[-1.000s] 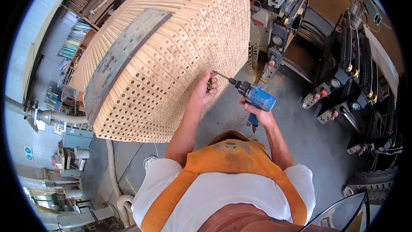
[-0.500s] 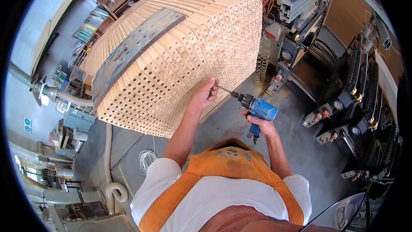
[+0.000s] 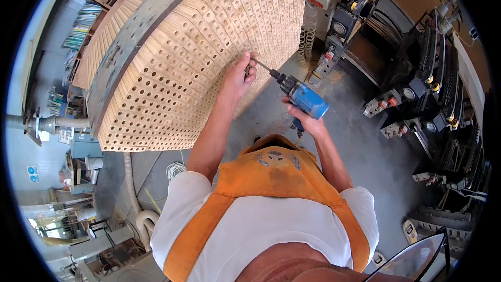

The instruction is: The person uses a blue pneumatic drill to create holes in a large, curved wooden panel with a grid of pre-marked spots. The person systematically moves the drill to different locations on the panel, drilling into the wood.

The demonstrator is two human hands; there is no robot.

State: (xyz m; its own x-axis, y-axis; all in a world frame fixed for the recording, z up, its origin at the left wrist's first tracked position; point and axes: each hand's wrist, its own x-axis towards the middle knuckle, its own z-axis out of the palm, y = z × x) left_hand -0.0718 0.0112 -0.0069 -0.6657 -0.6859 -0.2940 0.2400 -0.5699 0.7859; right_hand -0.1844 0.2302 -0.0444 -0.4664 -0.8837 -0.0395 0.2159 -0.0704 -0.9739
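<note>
Our right hand (image 3: 311, 121) gripped the blue power drill (image 3: 309, 101), our left hand (image 3: 238, 77) small metal pieces (image 3: 247, 71); we needed the bit (image 3: 263, 65) steady.

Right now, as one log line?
right hand: grips blue drill | left hand: at tip of bit | holed wooden stack: behind left hand

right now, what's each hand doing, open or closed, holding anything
Left hand: fingers curled closed around small dark pieces, beside the bit.
Right hand: closed, holding the blue drill.
</note>
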